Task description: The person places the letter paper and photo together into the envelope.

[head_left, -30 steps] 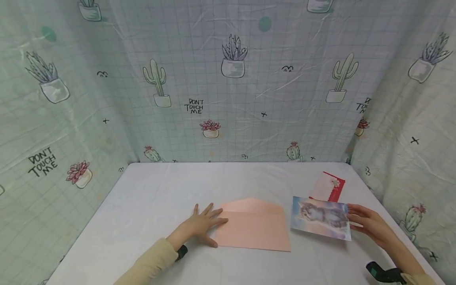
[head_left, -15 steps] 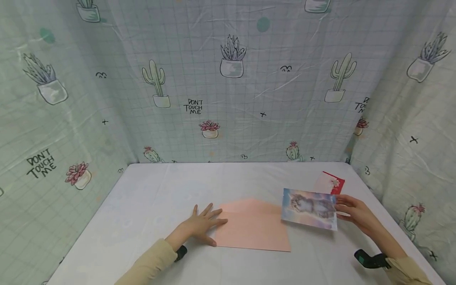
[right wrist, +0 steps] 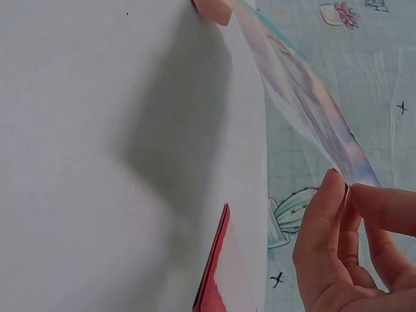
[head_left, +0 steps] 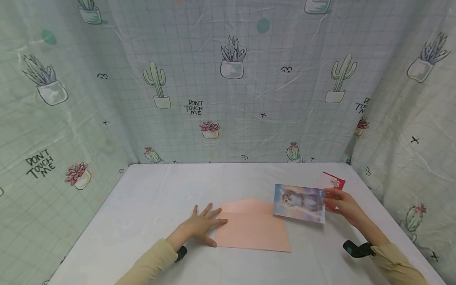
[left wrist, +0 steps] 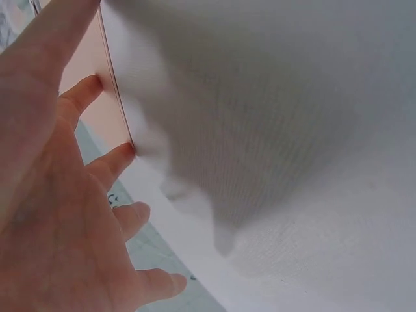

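Observation:
A pink envelope (head_left: 253, 231) lies on the white table with its pointed flap spread out at the far side. My left hand (head_left: 200, 227), fingers spread, rests on the envelope's left edge; in the left wrist view fingertips (left wrist: 120, 156) touch that edge. Between thumb and fingers, my right hand (head_left: 343, 204) pinches the right edge of a kitten picture card (head_left: 299, 202). The card is held above the table, its left end over the envelope's upper right corner. In the right wrist view the card (right wrist: 305, 91) appears nearly edge-on, clear of the tabletop.
A red and white card or envelope with a flower (head_left: 335, 183) lies at the back right, partly hidden behind the kitten card and right hand. A cactus-print cloth (head_left: 249, 99) hangs around the white table (head_left: 160, 190). Black wrist cameras (head_left: 357, 249) sit on both wrists.
My right hand has carried the kitten card leftward and away from me, from beside the envelope to over its upper right corner. The left hand and envelope have stayed put.

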A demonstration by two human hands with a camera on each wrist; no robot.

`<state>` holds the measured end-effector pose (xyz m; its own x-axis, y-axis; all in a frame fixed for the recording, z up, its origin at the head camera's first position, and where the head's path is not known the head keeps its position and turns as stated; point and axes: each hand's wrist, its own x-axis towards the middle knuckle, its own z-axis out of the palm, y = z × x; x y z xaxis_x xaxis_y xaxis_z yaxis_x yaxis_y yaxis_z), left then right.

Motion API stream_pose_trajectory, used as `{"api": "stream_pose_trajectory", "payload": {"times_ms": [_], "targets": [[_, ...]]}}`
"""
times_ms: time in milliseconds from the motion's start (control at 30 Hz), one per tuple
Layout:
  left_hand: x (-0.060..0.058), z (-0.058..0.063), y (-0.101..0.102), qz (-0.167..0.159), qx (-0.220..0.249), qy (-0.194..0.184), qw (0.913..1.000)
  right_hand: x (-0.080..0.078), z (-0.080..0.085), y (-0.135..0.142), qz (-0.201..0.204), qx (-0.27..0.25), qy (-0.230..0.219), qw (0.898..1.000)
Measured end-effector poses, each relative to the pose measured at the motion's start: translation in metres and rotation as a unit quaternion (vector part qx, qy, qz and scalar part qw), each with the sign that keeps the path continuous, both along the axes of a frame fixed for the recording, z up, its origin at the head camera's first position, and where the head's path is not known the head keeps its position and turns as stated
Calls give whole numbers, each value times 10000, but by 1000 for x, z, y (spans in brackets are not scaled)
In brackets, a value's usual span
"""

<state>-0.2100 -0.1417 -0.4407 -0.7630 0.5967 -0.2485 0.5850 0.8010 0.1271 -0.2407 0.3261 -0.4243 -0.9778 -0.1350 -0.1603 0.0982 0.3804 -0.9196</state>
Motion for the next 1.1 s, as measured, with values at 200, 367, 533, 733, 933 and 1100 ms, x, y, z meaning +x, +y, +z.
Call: {"api": "stream_pose_trajectory", "payload": {"times_ms": [200, 367, 533, 733, 933, 1100], "targets": [[1, 1, 1, 93, 57, -44, 9999, -11, -4, -11, -172, 254, 476, 9984], [-1, -2, 0, 97, 74, -34, 9999, -21, -7, -23, -330, 367, 926, 9945], [-3, -6, -1, 54, 104, 60, 9999, -30, -11, -32, -229, 396, 1256, 9910], [-4, -9, -2, 102, 188, 75, 9997, -39, -13, -40, 68, 315, 1446, 9890], [-3, -8, -2, 103, 168, 34, 9998, -44, -11, -49, 221, 390, 1361, 9897], [-2, -6, -1, 142, 151, 4, 9998, -47, -8, -57, 303, 477, 1261, 9904]]}}
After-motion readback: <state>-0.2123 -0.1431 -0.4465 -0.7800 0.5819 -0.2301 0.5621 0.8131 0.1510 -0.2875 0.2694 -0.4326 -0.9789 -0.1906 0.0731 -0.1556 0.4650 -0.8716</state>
